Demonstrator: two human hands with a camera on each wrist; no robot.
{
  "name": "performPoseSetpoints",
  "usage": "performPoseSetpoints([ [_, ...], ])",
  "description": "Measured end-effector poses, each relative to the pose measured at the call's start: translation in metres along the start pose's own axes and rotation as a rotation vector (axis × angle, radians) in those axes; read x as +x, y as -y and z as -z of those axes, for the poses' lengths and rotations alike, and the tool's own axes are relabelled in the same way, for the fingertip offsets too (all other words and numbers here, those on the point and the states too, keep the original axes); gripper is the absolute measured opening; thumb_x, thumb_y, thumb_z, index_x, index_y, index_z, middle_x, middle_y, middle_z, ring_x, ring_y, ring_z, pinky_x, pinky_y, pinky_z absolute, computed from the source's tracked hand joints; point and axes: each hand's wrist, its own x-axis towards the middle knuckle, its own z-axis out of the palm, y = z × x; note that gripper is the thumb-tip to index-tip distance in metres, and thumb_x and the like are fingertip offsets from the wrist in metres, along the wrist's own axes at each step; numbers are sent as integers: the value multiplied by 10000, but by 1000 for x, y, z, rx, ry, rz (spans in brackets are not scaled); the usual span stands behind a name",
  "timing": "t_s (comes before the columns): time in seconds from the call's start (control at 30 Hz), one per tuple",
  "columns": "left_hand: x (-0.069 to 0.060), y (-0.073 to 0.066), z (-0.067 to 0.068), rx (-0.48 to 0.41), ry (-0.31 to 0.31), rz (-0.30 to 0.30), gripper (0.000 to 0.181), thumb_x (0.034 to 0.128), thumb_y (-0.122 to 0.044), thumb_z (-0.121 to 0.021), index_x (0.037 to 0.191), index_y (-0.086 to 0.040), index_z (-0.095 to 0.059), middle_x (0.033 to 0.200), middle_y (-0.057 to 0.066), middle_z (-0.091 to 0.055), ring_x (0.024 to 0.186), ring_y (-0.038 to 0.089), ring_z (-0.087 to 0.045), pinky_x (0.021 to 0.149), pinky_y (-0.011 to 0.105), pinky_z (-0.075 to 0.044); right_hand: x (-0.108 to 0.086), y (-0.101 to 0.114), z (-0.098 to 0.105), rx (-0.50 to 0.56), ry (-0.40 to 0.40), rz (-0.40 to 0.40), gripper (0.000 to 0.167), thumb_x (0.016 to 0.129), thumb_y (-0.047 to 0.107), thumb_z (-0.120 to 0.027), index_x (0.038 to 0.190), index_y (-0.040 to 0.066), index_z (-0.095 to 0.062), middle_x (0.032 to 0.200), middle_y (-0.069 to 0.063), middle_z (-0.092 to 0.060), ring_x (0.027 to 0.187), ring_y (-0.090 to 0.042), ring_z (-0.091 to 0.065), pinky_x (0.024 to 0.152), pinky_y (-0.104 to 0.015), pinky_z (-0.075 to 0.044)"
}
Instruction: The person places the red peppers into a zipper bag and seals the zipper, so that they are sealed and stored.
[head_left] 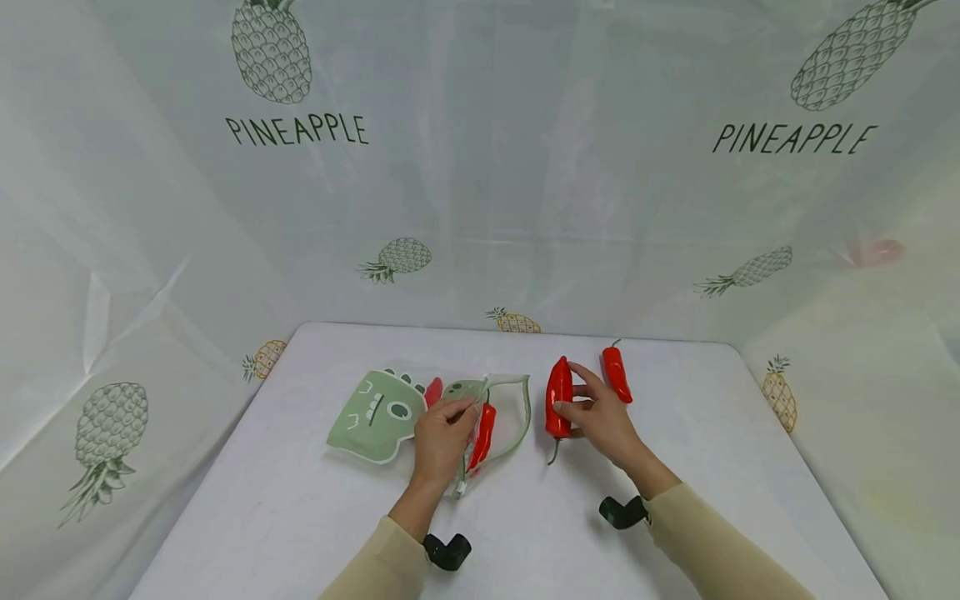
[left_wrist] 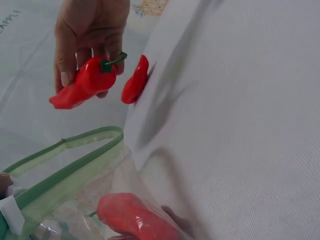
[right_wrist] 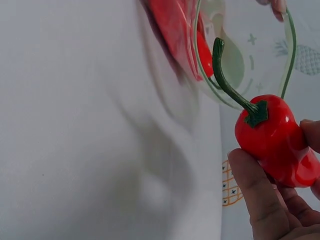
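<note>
My right hand (head_left: 606,423) holds a large red chili pepper (head_left: 558,400) with a curved green stem, fingers and thumb around its body. In the right wrist view this pepper (right_wrist: 275,135) is in the air beside the bag's mouth. My left hand (head_left: 441,439) pinches the edge of a clear zip bag (head_left: 378,417) with green trim and a printed green cartoon monster. The bag's mouth (left_wrist: 65,172) gapes towards the right hand. Inside the bag lies a red chili pepper (left_wrist: 132,215), seen through the clear plastic. The left fingertips are mostly cut off in the left wrist view.
Another red chili pepper (head_left: 617,375) lies on the white table (head_left: 525,550) behind the right hand. A pineapple-print curtain (head_left: 480,183) hangs behind and beside the table. Black wrist devices (head_left: 447,552) sit at both wrists.
</note>
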Motion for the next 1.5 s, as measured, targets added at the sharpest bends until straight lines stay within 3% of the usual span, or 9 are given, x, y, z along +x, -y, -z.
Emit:
performPoseSetpoints([
  [0.47,-2,-2,0,18,3,3,230,986,-190,-751,1176,-77,-815,1037,32,-746,913,165,-673,763,150,-566,-13,6,-11,39,35,-36,790,945,169,-788,1624,200,-383,1426,-233,-576,1164,-355,-650,719,-430,-657],
  [0.93,-2,-5,-2,19,-5,-11,225,973,-177,-764,1155,-56,-818,1002,59,-742,842,160,-665,702,168,-571,-30,11,-33,35,116,-58,781,891,176,-837,1580,184,-470,1305,-179,-642,1030,-275,-682,670,-426,-655],
  [1.5,-7,-5,-6,56,18,-38,181,971,-199,-773,1120,-120,-841,906,3,-697,788,129,-619,663,175,-549,-19,19,-59,107,150,-71,762,910,195,-821,1583,145,-468,1239,-189,-645,1039,-298,-692,652,-419,-649],
])
